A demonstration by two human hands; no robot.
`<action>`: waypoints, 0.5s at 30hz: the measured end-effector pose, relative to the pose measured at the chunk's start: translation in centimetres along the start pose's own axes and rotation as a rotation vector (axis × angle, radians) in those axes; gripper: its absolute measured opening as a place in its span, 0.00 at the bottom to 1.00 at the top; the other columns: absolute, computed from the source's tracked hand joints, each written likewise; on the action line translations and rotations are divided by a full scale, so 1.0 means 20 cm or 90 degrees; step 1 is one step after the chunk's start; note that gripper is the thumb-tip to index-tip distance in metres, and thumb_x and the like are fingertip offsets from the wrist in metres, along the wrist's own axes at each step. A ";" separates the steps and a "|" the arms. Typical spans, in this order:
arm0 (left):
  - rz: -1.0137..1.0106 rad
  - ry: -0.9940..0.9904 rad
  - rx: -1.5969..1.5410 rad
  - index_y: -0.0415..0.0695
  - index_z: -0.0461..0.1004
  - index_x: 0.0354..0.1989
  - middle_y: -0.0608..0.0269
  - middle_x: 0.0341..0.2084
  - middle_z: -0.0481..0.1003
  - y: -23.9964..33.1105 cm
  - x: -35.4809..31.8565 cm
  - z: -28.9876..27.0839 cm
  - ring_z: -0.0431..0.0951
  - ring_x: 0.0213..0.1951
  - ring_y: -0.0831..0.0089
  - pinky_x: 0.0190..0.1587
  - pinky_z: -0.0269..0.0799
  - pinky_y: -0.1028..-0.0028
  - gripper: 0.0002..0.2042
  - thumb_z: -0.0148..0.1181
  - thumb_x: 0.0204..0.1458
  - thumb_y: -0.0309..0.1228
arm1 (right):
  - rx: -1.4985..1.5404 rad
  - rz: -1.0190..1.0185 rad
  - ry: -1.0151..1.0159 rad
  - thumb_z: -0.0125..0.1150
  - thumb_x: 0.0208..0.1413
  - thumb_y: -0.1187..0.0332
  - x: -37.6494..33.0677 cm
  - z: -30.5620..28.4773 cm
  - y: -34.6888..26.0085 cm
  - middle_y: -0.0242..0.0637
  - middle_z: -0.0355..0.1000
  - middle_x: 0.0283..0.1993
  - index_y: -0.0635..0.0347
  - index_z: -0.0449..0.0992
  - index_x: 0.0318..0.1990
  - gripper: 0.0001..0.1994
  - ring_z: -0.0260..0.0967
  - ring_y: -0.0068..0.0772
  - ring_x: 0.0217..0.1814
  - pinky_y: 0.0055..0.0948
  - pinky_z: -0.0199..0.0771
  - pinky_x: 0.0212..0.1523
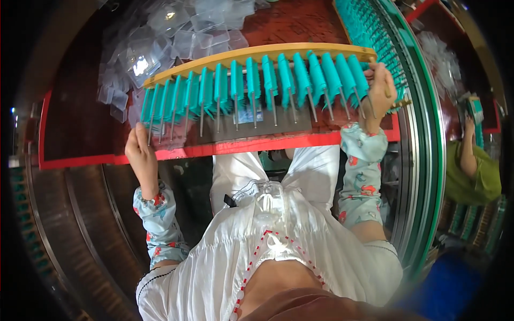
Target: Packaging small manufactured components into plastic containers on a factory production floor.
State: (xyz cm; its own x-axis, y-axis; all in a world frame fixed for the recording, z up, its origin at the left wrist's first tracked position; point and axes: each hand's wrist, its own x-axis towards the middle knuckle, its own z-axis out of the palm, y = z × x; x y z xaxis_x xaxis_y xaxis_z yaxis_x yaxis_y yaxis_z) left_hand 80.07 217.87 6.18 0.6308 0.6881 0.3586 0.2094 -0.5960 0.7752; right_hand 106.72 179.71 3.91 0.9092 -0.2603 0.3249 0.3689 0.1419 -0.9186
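A long wooden bar [257, 52] lies across the red table, with a row of metal rods sticking out toward me. Each rod carries a teal, film-like sleeve [235, 83] with ragged lower edges, its bare silver end below. At the bar's left end, the fingertips of my left hand [141, 160] are closed around the tip of the outermost rod [149, 135]. My right hand [380, 93] is closed at the right end of the rack, fingers bent beside the last teal sleeve; its exact grip is partly hidden.
Clear plastic boxes [206, 27] are heaped at the back left of the red table [80, 128]. On the right, more teal-covered rods [369, 32] line a green-edged metal conveyor [423, 160]. Beyond it sits another person in green [474, 174], one arm raised beside a teal rack.
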 end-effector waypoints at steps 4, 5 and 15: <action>-0.003 -0.020 0.035 0.36 0.64 0.23 0.67 0.14 0.58 -0.02 0.03 -0.03 0.55 0.19 0.80 0.21 0.52 0.73 0.20 0.44 0.65 0.38 | -0.030 -0.044 0.002 0.53 0.64 0.61 -0.07 -0.06 0.10 0.29 0.72 0.28 0.66 0.77 0.40 0.15 0.64 0.14 0.27 0.16 0.62 0.30; -0.006 -0.010 0.057 0.37 0.65 0.22 0.70 0.14 0.57 -0.03 0.03 -0.02 0.55 0.19 0.82 0.20 0.51 0.74 0.20 0.44 0.65 0.38 | -0.030 -0.047 -0.006 0.53 0.64 0.60 -0.08 -0.05 0.10 0.29 0.72 0.28 0.66 0.77 0.39 0.15 0.64 0.14 0.28 0.16 0.62 0.30; 0.165 -0.013 0.137 0.32 0.69 0.31 0.47 0.18 0.66 -0.07 0.05 0.02 0.61 0.19 0.62 0.25 0.61 0.65 0.16 0.46 0.64 0.35 | 0.003 -0.080 0.020 0.54 0.64 0.59 -0.06 -0.05 0.12 0.30 0.72 0.30 0.66 0.77 0.40 0.16 0.64 0.16 0.31 0.18 0.63 0.34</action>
State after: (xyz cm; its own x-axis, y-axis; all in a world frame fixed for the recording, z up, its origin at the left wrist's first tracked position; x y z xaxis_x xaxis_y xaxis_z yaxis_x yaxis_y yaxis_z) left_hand 80.66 219.16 5.25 0.6978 0.4955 0.5173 0.1916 -0.8250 0.5317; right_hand 106.35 179.46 1.03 0.8497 -0.3055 0.4298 0.4802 0.1114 -0.8701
